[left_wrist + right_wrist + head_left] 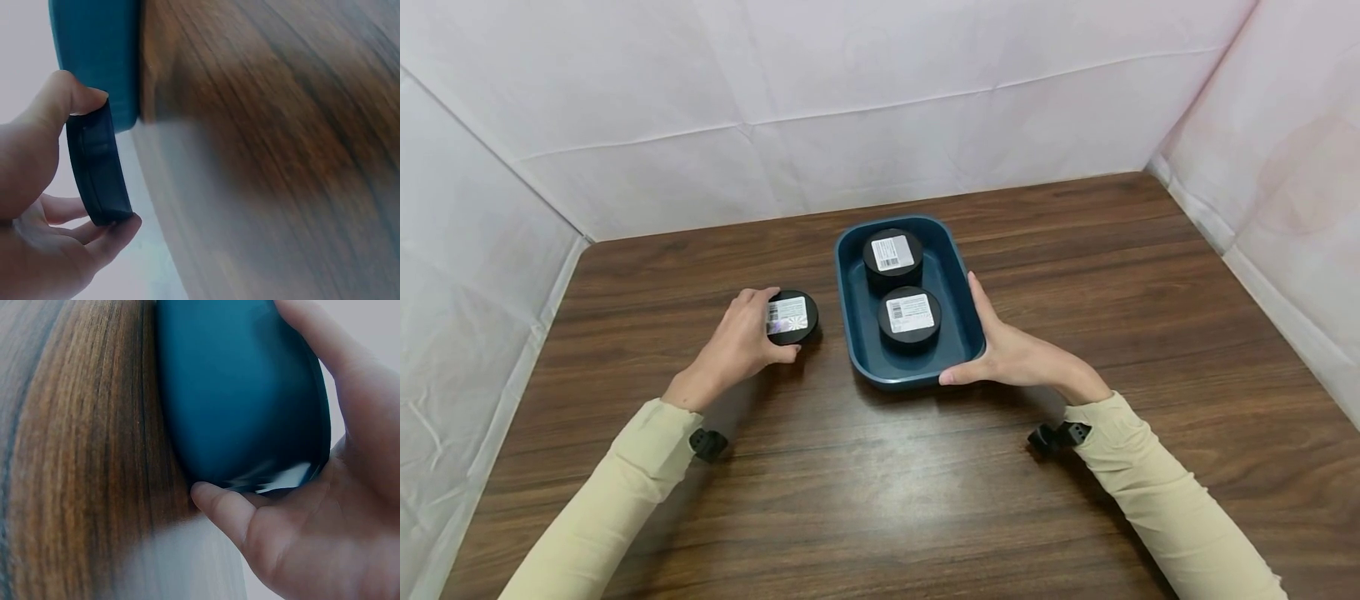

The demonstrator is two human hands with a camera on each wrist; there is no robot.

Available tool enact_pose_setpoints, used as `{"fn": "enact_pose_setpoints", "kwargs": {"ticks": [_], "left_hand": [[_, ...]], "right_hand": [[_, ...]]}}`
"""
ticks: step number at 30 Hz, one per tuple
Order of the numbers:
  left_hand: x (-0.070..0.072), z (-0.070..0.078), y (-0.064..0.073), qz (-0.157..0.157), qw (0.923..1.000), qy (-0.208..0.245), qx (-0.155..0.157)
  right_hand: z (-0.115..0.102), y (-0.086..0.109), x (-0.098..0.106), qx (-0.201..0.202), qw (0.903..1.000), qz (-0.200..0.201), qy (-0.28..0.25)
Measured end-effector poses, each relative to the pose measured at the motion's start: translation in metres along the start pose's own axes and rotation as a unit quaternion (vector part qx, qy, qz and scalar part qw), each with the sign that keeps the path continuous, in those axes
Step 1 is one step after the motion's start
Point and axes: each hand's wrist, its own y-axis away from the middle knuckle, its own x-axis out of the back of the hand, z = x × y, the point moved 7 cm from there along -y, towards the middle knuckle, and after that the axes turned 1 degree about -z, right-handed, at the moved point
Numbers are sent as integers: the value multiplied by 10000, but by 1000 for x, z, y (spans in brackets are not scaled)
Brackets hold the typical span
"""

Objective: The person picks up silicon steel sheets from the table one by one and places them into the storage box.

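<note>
My left hand [735, 337] grips a round black container [805, 321] by its sides, thumb at the near side and fingers at the far side. A white printed label is on its top. In the left wrist view the black container [100, 165] appears raised a little off the table. To its right stands a blue rectangular tray [943, 250]. Two similar labelled containers are inside, a far one [892, 258] and a near one [909, 320]. My right hand [1015, 354] holds the tray's near right corner, thumb along the near side and fingers along the right wall.
The brown wood-grain table [880, 492] extends around the tray. White sheeting [850, 100] hangs behind the table and along both sides. A small black device [707, 444] is at the left wrist, with another black device [1057, 437] at the right wrist.
</note>
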Motion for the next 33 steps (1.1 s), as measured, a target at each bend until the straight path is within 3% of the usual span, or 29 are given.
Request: {"fn": "enact_pose_setpoints", "kwargs": {"ticks": [23,33], "left_hand": [[19,17,14,218,9991,184,303],[16,30,15,237,9994,181,167]], "right_hand": [[0,2,0,-183,9998,-65,102],[0,1,-1,-149,9998,-67,91]]}}
